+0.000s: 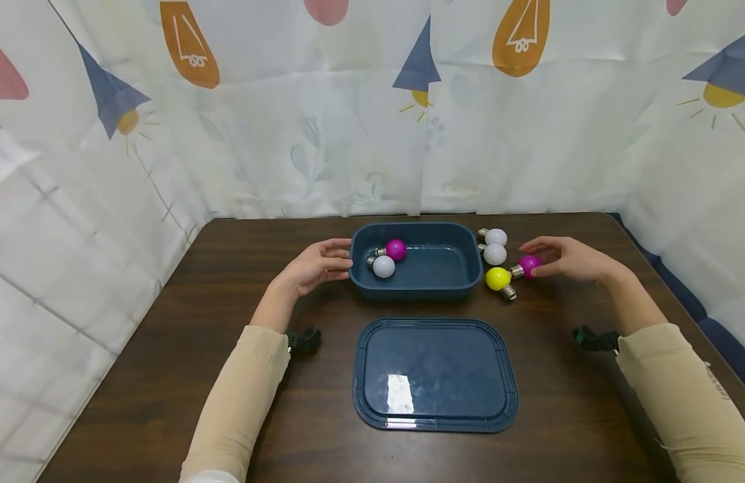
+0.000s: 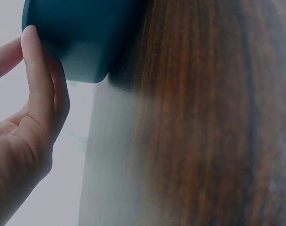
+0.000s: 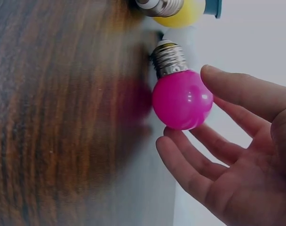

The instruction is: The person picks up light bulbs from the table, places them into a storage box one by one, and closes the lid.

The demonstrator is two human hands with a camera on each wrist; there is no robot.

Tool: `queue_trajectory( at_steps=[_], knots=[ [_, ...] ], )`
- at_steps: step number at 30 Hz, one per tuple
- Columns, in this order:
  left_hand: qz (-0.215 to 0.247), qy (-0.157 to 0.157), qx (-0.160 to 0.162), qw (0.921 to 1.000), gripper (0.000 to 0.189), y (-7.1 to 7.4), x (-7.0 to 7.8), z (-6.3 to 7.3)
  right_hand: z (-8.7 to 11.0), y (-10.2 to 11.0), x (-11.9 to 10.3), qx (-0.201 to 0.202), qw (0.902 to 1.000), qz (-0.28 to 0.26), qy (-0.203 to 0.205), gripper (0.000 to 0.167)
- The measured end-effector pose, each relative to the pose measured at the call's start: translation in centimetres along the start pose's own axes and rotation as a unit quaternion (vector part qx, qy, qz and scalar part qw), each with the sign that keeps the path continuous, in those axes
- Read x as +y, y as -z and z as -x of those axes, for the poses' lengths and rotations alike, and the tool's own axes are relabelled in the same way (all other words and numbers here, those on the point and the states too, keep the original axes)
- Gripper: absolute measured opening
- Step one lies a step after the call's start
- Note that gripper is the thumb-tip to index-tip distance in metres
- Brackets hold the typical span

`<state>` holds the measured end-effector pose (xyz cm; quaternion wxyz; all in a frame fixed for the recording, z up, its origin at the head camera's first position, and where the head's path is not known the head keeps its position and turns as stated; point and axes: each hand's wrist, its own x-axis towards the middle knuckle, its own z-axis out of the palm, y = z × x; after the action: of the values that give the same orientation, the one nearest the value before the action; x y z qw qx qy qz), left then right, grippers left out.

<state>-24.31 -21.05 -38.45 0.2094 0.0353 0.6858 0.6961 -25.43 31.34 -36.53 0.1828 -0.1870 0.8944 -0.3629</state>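
My left hand (image 1: 316, 266) is at the left end of a dark blue plastic bin (image 1: 416, 294). Its fingertips touch the bin wall near the rim, as the left wrist view shows too. Inside the bin lie a magenta light bulb (image 1: 396, 249) and a white light bulb (image 1: 383, 267). To the right of the bin, my right hand (image 1: 568, 258) has its fingers and thumb around another magenta light bulb (image 3: 183, 100), which lies low at the tabletop, its screw base pointing away from the palm. That base is close by a yellow light bulb (image 1: 497, 278).
Two white light bulbs, a farther one (image 1: 496, 237) and a nearer one (image 1: 495, 254), lie beside the bin's right end. A dark blue lid (image 1: 435, 376) rests flat in front of the bin on the brown wooden table (image 1: 167, 382). A patterned white curtain (image 1: 360, 134) hangs behind.
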Motion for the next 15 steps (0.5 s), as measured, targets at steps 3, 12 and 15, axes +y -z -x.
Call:
queue_trajectory(
  at_steps=[3,12,15],
  knots=[
    [0.004,0.0,0.0,1.0,0.061,0.06,-0.1,0.04,-0.13,-0.16,0.13,0.002,1.0,0.003,-0.003,0.054],
    [0.007,0.002,0.002,1.0,0.06,0.03,-0.1,-0.07,-0.52,-0.51,0.85,0.009,0.9999,0.004,-0.007,0.049],
    [0.007,0.002,0.003,1.0,0.059,0.07,-0.15,-0.12,-0.55,-0.51,0.88,0.01,0.9999,0.007,-0.003,0.048]
  ],
)
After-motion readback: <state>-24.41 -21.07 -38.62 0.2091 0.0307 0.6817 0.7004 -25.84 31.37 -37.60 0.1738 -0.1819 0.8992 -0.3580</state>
